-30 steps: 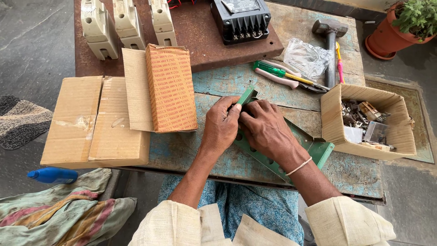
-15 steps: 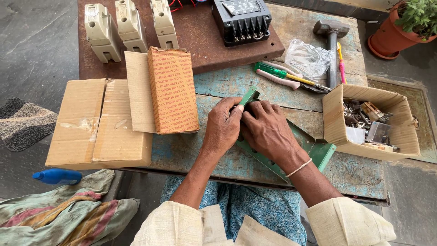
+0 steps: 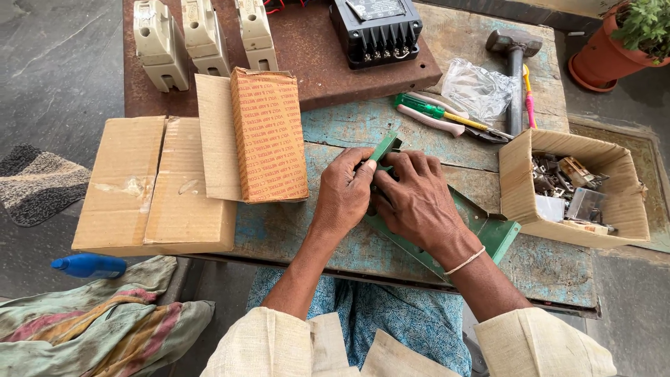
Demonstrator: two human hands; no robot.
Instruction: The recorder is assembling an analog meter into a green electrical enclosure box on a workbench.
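Both hands meet over a green metal bracket (image 3: 481, 227) that lies flat on the worn blue-painted table (image 3: 328, 132), near the middle of the view. The left hand (image 3: 347, 192) curls its fingers together around the bracket's upper end, thumb pressed against the raised green tip at about 12 o'clock from the knuckles. The right hand (image 3: 417, 202) lies just beside it at 3 o'clock, fingers bent and closed over the same part, touching the left hand; what sits beneath the fingertips is hidden. A thin white bangle (image 3: 466, 261) circles the right wrist.

At 9 o'clock from the hands stands an orange rectangular carton (image 3: 269, 136) covered in rows of small dark print, with a plain brown flap beside it. Farther out at 9 o'clock lies a flat brown cardboard box (image 3: 157, 185) with a torn patch on top. At 3 o'clock an open cardboard box (image 3: 520, 188) holds small metal parts. At 1 o'clock lie a green-handled screwdriver (image 3: 426, 110), a crumpled clear plastic bag (image 3: 478, 87) and a hammer (image 3: 515, 59). At 12 o'clock a black meter unit (image 3: 377, 28) rests on a rusty plate (image 3: 307, 56), with three cream switch housings (image 3: 202, 35) at 11 o'clock. A blue bottle (image 3: 89, 265) lies on the floor at 8 o'clock.
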